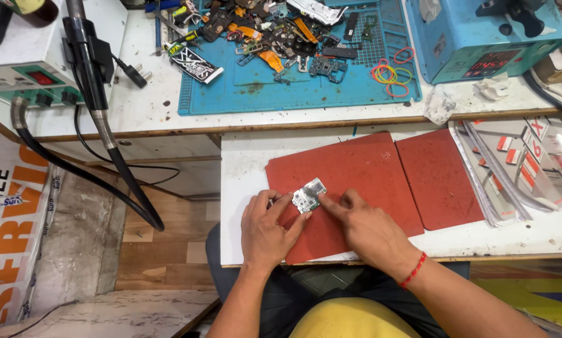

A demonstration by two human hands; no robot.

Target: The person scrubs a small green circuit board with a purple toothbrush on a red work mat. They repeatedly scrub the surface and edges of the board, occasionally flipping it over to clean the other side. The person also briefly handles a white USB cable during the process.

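Both hands rest on a worn red rubber mat (356, 181) at the near edge of a white worktop (243, 188). Left hand (270, 228) lies palm down with its fingers spread, thumb and forefinger tips touching the lower left edge of a small silver-and-green circuit board (309, 194) without closing around it. Right hand (362, 228), a red thread band (413, 270) on its wrist, has its fingers curled under and the forefinger stretched out, its tip pressing the board's right edge. That board lies flat on the mat, near its middle, pinned between the two hands. Just beside this mat to the right lies a second red rubber mat (440, 178), and beyond it a stack of clear plastic sleeves with red tabs (519, 163). Farther off, on the upper bench, a blue silicone work mat (262, 87) carries a heap of loose phone parts (281, 34) and several coloured rubber bands (392, 72). A black hot-air handle with its hose (90, 81) hangs at far left.
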